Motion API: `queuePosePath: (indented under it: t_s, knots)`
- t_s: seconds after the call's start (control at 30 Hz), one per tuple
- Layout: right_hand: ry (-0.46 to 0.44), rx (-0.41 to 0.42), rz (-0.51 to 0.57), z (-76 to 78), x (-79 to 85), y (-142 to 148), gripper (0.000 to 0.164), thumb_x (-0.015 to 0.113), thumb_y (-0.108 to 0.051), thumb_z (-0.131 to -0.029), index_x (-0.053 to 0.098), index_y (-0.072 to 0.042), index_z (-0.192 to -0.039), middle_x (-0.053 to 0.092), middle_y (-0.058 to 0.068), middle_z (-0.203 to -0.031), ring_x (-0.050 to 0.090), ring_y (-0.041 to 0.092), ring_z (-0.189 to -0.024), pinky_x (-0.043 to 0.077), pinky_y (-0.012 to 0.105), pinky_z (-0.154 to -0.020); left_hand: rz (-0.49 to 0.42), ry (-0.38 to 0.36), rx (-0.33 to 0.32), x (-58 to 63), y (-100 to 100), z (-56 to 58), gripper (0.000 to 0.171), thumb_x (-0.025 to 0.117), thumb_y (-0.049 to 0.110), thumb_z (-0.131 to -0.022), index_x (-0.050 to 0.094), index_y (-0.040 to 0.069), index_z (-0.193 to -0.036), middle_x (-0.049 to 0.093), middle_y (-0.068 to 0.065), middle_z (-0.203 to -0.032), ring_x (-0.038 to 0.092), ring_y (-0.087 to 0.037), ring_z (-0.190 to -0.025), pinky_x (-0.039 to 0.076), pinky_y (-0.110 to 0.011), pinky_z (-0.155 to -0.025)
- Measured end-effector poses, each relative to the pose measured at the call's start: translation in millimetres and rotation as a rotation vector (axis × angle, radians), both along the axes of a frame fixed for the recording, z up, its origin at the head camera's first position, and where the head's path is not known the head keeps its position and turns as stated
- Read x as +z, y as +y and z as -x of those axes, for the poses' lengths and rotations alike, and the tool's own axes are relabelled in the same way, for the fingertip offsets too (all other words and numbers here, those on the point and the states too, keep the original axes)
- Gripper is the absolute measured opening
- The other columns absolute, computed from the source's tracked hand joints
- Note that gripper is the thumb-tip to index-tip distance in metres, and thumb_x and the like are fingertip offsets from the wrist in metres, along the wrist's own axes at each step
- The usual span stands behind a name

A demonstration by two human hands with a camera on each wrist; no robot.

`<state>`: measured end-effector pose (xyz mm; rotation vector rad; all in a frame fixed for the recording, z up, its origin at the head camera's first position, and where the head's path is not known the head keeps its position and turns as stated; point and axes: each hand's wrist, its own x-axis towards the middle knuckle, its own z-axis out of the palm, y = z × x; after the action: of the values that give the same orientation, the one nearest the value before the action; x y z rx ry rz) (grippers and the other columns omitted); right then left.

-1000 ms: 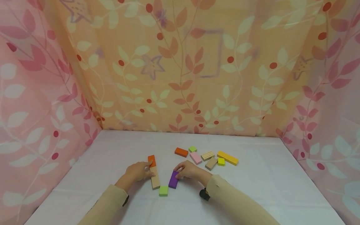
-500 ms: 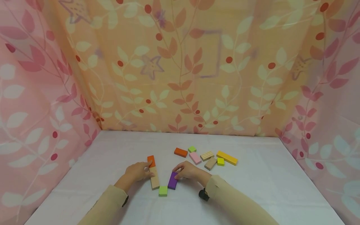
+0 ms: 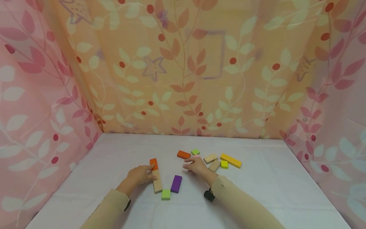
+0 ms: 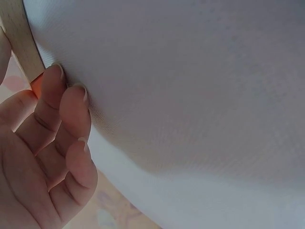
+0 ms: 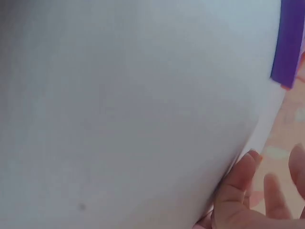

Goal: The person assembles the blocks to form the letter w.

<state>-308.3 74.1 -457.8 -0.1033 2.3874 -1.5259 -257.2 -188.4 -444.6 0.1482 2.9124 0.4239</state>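
In the head view my left hand (image 3: 140, 175) rests beside a row of blocks, a fingertip at the orange block (image 3: 153, 163) and the thumb on the plain wooden block (image 3: 157, 186). The left wrist view shows its other fingers loosely bent beside the wooden block (image 4: 20, 40). A light green block (image 3: 166, 194) lies at the row's near end, with a purple block (image 3: 176, 183) slanting away on its right. My right hand (image 3: 197, 167), holding nothing, hovers beyond the purple block with fingers spread. It hides most of a pink block (image 3: 196, 156).
Behind and right of my right hand lie a red-orange block (image 3: 184, 155), a second green block (image 3: 195, 152), a ridged wooden block (image 3: 210, 158), a plain wooden block (image 3: 215, 165), a yellow block (image 3: 224, 164) and a long amber block (image 3: 231, 160). Patterned cloth (image 3: 183, 79) walls the white table (image 3: 257, 190).
My right hand has let go of the purple block and moved away to the far right, over the pink block. The left hand stays where it was.
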Motion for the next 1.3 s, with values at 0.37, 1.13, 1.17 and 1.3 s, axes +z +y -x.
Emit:
queuePosePath:
  t_s: [0.37,1.13,1.17,1.3]
  knots:
    - [0.044,-0.112,-0.046,22.1,0.4,1.9,0.048,0.073,-0.011,-0.087,0.059,0.0,-0.132,0.064,0.01,-0.081,0.052,0.011,-0.058,0.046,0.021,-0.053,-0.025,0.006,-0.004,-4.7,-3.5,2.9,0.071,0.072,0.048,-0.083,0.054,0.009,-0.139,0.055,-0.022,-0.134,0.049,-0.043,-0.123,0.043,-0.057,-0.093]
    - [0.112,-0.095,-0.184,41.1,-2.9,0.1,0.043,0.08,-0.007,-0.079,0.065,0.005,-0.118,0.061,0.008,-0.075,0.044,0.008,-0.046,0.04,0.019,-0.044,-0.018,0.006,0.024,-1.9,-0.6,-1.2,0.069,0.073,0.045,-0.083,0.055,0.009,-0.138,0.056,-0.022,-0.133,0.049,-0.044,-0.123,0.042,-0.057,-0.094]
    - [0.121,-0.091,-0.186,40.7,-2.9,0.2,0.042,0.08,-0.007,-0.079,0.066,0.006,-0.116,0.061,0.008,-0.075,0.044,0.008,-0.046,0.04,0.018,-0.044,-0.018,0.006,0.024,-2.2,-0.6,-1.3,0.068,0.073,0.045,-0.083,0.055,0.009,-0.138,0.056,-0.022,-0.133,0.049,-0.043,-0.123,0.042,-0.057,-0.094]
    - [0.11,-0.078,-0.175,38.9,-1.3,2.3,0.036,0.079,-0.009,-0.081,0.066,0.006,-0.112,0.06,0.007,-0.074,0.047,0.009,-0.049,0.043,0.019,-0.046,-0.017,0.008,0.019,-1.9,-0.4,-1.4,0.068,0.073,0.045,-0.083,0.055,0.009,-0.138,0.056,-0.022,-0.133,0.049,-0.043,-0.123,0.042,-0.058,-0.094]
